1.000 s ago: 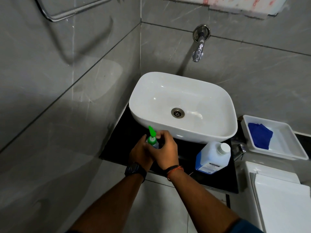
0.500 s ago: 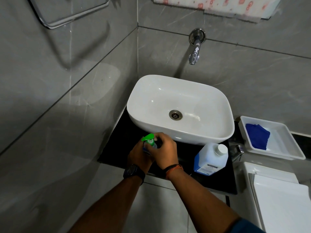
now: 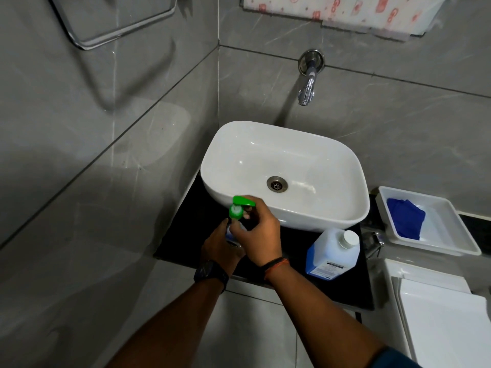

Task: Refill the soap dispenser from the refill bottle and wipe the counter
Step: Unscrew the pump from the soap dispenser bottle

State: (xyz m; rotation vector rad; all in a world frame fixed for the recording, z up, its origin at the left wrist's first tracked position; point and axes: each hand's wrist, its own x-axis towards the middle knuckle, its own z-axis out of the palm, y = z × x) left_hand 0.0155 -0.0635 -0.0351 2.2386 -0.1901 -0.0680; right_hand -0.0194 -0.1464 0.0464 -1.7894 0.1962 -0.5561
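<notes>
A small soap dispenser stands on the black counter in front of the white basin. My left hand grips its body from the left. My right hand holds the green pump top, which sits raised and tilted above the bottle's neck. The refill bottle, translucent with blue liquid and a white cap, stands capped to the right on the counter. A blue cloth lies in a white tray further right.
A chrome tap juts from the grey tiled wall above the basin. A towel rail hangs on the left wall. A white toilet cistern lid lies at lower right, with a small chrome fitting beside the counter.
My right hand has turned the green pump top and lifted it, so its spout now points left and up. The view has shifted slightly downward.
</notes>
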